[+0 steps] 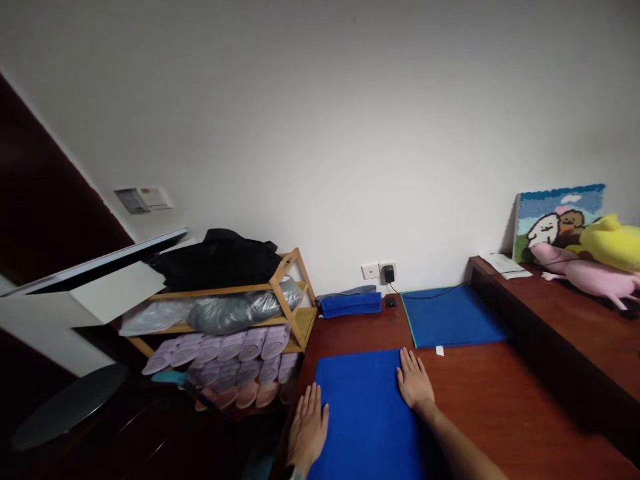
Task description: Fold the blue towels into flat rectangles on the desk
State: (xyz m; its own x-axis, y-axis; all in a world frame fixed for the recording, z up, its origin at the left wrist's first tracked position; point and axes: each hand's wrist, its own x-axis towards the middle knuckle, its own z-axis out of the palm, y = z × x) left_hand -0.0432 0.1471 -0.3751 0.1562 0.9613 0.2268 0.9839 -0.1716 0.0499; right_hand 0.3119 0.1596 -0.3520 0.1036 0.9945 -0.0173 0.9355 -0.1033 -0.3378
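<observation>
A bright blue cloth (365, 407) lies spread flat on the reddish-brown wooden table (500, 393). My left hand (308, 425) rests on its left edge, palm down with the fingers stretched out. On the opposite edge, near the far right corner, my right hand (415, 379) lies flat, fingers extended. Neither hand grips anything. Beyond my right hand a second blue cloth (450, 317) with a green border is laid flat, a white tag (439, 351) at its near edge. A folded blue cloth (351, 305) sits against the wall.
A wooden rack (295, 313) at left holds a black bag (220, 260) and several lilac slippers (250, 343). A charger (389, 273) is plugged into the wall, its cable crossing the second cloth. On a raised ledge at right are plush toys (590, 270) and a fluffy picture (560, 213).
</observation>
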